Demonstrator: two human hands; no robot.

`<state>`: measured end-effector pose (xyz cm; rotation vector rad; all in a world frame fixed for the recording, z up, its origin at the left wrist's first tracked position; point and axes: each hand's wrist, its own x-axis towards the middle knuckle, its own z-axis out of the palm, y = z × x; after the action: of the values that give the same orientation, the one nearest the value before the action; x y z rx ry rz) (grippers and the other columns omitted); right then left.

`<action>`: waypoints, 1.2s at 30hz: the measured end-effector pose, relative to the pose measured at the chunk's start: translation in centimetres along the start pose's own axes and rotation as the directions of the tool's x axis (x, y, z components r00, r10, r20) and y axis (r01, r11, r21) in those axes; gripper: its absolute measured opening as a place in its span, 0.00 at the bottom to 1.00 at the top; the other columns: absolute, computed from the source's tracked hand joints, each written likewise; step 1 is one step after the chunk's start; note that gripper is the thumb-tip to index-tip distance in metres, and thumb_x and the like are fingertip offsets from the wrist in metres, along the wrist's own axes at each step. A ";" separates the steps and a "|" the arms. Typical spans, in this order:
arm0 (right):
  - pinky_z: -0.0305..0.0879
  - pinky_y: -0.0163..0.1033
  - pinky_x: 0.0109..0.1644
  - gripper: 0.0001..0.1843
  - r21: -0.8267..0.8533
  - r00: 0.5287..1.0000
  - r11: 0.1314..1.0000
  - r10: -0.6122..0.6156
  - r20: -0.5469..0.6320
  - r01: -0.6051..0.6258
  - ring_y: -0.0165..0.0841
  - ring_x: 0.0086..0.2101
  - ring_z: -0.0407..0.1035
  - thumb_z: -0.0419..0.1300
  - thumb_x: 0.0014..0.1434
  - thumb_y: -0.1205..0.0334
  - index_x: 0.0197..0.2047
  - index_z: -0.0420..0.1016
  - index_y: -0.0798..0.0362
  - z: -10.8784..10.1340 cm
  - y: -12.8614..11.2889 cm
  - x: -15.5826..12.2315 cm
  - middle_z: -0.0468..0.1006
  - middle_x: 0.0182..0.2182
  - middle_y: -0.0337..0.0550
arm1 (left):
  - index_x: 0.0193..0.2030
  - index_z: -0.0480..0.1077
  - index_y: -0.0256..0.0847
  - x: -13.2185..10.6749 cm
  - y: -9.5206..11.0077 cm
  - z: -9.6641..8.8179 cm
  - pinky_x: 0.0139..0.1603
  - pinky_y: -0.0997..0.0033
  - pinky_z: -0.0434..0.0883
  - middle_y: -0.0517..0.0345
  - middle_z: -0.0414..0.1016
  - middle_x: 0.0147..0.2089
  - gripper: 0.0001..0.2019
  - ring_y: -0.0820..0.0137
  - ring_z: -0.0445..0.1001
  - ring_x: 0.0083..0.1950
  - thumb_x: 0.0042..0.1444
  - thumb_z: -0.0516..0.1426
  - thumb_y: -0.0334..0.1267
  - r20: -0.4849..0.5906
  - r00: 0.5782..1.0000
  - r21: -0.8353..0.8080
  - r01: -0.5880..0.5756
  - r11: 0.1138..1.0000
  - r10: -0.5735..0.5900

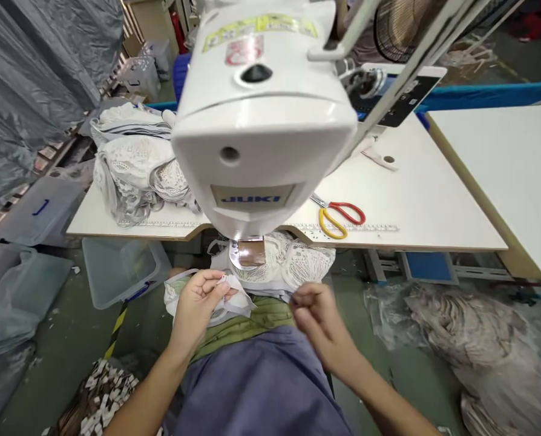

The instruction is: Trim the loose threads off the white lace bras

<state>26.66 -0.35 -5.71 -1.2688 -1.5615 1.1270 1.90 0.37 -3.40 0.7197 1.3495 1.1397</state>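
Note:
Over my lap, my left hand [198,306] pinches the edge of a white bra [239,298] between thumb and fingers. Part of the bra hangs down behind that hand, to its left. To the right, my right hand [318,321] is curled, with fingertips and thumb close together. It is slightly blurred, and I cannot make out anything in it. Just beyond both hands, white lace bras [307,263] lie at the front of the JUKI sewing machine [261,136], under its head. The machine's head hides the needle area.
White lace bras [137,160] are piled on the table's left. Scissors [338,218] with red and yellow handles lie right of the machine, by a ruler strip. A plastic bin [120,272] stands lower left. Bagged fabric [474,327] lies on the floor at right.

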 end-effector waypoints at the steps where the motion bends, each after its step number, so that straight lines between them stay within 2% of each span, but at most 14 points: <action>1: 0.64 0.35 0.32 0.05 -0.017 0.993 0.999 -0.049 0.108 0.051 0.32 0.28 0.70 0.50 0.70 0.60 0.48 0.64 0.47 1.5 -0.9 -0.4 0.75 0.32 0.40 | 0.43 0.73 0.39 0.0 -0.2 0.2 0.40 0.74 0.75 0.56 0.82 0.34 0.16 0.71 0.80 0.35 0.54 0.70 0.43 -0.002 1.000 -0.009 -0.003 1.000 0.003; 3: 0.63 0.35 0.33 0.08 -0.079 0.966 0.987 -0.120 0.228 0.142 0.32 0.28 0.70 0.47 0.73 0.61 0.45 0.66 0.47 3.7 -2.4 -0.2 0.76 0.29 0.39 | 0.42 0.73 0.39 -0.1 -0.5 0.5 0.40 0.75 0.74 0.57 0.82 0.34 0.15 0.72 0.79 0.35 0.53 0.70 0.42 -0.012 1.000 -0.044 -0.008 0.999 0.008; 5: 0.60 0.35 0.32 0.11 -0.167 0.960 0.970 -0.132 0.245 0.176 0.31 0.26 0.70 0.46 0.74 0.61 0.40 0.67 0.49 5.0 -3.0 0.6 0.77 0.27 0.39 | 0.40 0.73 0.39 -0.2 -0.7 1.0 0.40 0.76 0.73 0.57 0.82 0.33 0.15 0.73 0.78 0.34 0.53 0.70 0.42 -0.021 1.000 -0.084 -0.011 0.996 0.009; 8: 0.58 0.34 0.30 0.12 -0.256 0.969 0.955 -0.095 0.226 0.153 0.30 0.23 0.71 0.47 0.73 0.62 0.39 0.68 0.50 5.9 -3.2 1.6 0.78 0.26 0.39 | 0.39 0.73 0.38 -0.5 -0.9 1.6 0.38 0.77 0.72 0.58 0.81 0.31 0.15 0.75 0.77 0.32 0.52 0.71 0.43 -0.031 0.999 -0.125 -0.012 0.992 0.008; 14: 0.58 0.33 0.28 0.11 -0.268 0.970 0.960 -0.010 0.245 0.078 0.31 0.23 0.74 0.48 0.72 0.62 0.41 0.70 0.51 6.1 -2.9 1.9 0.81 0.26 0.39 | 0.39 0.74 0.39 -0.8 -1.1 2.2 0.40 0.77 0.73 0.59 0.81 0.31 0.14 0.74 0.78 0.34 0.53 0.71 0.43 -0.052 0.999 -0.132 -0.009 0.991 0.003; 25: 0.56 0.33 0.28 0.14 -0.368 0.971 0.929 0.047 0.235 0.044 0.32 0.23 0.73 0.49 0.71 0.59 0.35 0.69 0.52 5.9 -2.3 2.0 0.79 0.24 0.41 | 0.42 0.75 0.39 -1.1 -2.0 2.5 0.44 0.73 0.76 0.56 0.84 0.37 0.12 0.71 0.81 0.38 0.56 0.69 0.41 -0.082 0.995 -0.021 -0.061 0.998 0.059; 30: 0.57 0.33 0.28 0.16 -0.233 0.975 0.973 0.048 0.215 0.004 0.30 0.22 0.70 0.51 0.71 0.61 0.30 0.66 0.51 5.8 -2.2 2.1 0.77 0.22 0.37 | 0.42 0.75 0.40 -1.3 -2.7 2.4 0.44 0.72 0.76 0.57 0.84 0.37 0.11 0.69 0.82 0.40 0.56 0.69 0.41 -0.109 0.990 0.022 -0.086 0.996 0.088; 34: 0.59 0.34 0.27 0.19 0.051 0.971 0.994 0.087 0.222 -0.100 0.28 0.18 0.66 0.51 0.71 0.58 0.28 0.66 0.50 5.6 -2.5 1.7 0.72 0.18 0.34 | 0.41 0.75 0.40 -1.3 -3.5 2.1 0.44 0.71 0.76 0.55 0.84 0.37 0.11 0.68 0.82 0.39 0.56 0.69 0.42 -0.076 0.995 0.005 -0.069 0.998 0.070; 36: 0.57 0.33 0.23 0.18 0.237 0.984 0.960 0.119 0.129 -0.147 0.27 0.16 0.62 0.51 0.72 0.55 0.30 0.65 0.50 4.9 -2.7 1.4 0.69 0.17 0.32 | 0.41 0.75 0.39 -1.3 -4.1 1.7 0.44 0.70 0.76 0.55 0.84 0.36 0.12 0.67 0.83 0.39 0.55 0.69 0.43 -0.074 0.996 -0.002 -0.041 0.999 0.041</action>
<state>21.08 0.03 -4.37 -1.1724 -1.3815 1.4540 4.60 -1.83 -6.50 0.7119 1.4002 1.2111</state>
